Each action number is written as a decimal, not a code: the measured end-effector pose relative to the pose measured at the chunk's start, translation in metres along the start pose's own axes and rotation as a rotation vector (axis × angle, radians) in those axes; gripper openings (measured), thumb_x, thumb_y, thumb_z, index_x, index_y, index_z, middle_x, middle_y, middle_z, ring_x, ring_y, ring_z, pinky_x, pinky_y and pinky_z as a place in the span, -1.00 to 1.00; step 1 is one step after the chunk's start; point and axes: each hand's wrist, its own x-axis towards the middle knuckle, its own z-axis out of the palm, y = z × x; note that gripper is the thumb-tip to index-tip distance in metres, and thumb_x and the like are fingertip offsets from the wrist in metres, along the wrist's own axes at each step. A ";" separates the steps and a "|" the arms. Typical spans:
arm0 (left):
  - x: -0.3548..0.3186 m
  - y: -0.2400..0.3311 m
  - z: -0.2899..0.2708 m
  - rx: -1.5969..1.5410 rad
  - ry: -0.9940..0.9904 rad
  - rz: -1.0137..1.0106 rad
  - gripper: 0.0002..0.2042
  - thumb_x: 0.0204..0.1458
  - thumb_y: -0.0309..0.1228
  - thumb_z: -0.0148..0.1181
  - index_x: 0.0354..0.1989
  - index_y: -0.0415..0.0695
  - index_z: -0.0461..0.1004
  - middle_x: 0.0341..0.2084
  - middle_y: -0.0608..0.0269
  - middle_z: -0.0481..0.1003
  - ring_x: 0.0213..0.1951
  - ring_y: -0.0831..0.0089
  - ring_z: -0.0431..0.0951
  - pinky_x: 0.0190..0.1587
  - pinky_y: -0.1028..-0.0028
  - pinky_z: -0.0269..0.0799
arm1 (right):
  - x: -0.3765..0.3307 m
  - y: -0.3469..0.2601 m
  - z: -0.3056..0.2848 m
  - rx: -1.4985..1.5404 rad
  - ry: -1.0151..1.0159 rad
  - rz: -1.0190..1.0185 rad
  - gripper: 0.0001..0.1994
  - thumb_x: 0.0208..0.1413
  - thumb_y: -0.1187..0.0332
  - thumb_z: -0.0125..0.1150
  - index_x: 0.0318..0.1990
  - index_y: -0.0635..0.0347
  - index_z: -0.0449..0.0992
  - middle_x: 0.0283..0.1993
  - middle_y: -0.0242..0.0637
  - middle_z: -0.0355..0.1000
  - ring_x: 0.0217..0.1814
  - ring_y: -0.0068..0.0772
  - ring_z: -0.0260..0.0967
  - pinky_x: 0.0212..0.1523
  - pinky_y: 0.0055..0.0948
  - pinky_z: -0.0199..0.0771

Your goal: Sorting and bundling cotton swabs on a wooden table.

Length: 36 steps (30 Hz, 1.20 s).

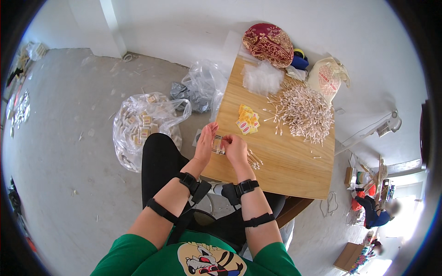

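Observation:
At the table's near left edge lies a small row of cotton swabs (pixel 217 144), between my two hands. My left hand (pixel 205 144) stands on edge along the row's left side, fingers stretched out. On the right side, my right hand (pixel 235 148) has its fingers closed at the swabs' edge; the fingertips are partly hidden. A few loose cotton swabs (pixel 254 159) lie beside my right wrist. Just beyond my hands is a little heap of yellow and white printed cards (pixel 248 120).
A large heap of cotton swabs (pixel 306 110) covers the wooden table's (pixel 294 170) far right, near clear plastic bags (pixel 263 78), a patterned red cushion (pixel 268 44) and a cloth sack (pixel 328 78). Left on the floor stands a clear bag of packed boxes (pixel 142 129). People work at far right.

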 end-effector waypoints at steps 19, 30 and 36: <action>-0.004 0.006 0.000 0.065 -0.073 -0.065 -0.46 0.38 -0.03 -0.30 0.25 -0.27 0.21 0.24 0.08 0.28 0.32 0.32 0.23 0.39 0.36 0.05 | -0.018 0.003 -0.003 -0.057 0.229 -0.101 -0.91 0.07 0.42 0.21 -0.31 0.24 0.56 -0.37 -0.15 0.55 -0.30 -0.05 0.51 -0.26 -0.24 0.47; -0.004 0.010 0.002 0.180 -0.105 -0.007 -0.44 0.38 -0.04 -0.30 0.25 -0.31 0.23 0.23 0.05 0.29 0.31 0.30 0.25 0.38 0.35 0.07 | -0.071 0.011 0.001 -0.547 0.157 -0.483 -0.48 0.08 0.25 0.24 0.22 0.17 0.39 0.37 -0.08 0.20 0.49 -0.04 0.01 0.45 0.05 -0.07; -0.008 0.020 -0.001 0.088 -0.115 0.076 -0.44 0.37 -0.03 -0.27 0.26 -0.29 0.24 0.26 0.06 0.29 0.31 0.31 0.26 0.38 0.35 0.06 | -0.070 0.016 0.005 -0.444 0.169 -0.419 -0.33 0.09 0.16 0.22 0.30 0.35 0.24 0.41 -0.02 0.13 0.52 -0.01 -0.06 0.47 0.05 -0.12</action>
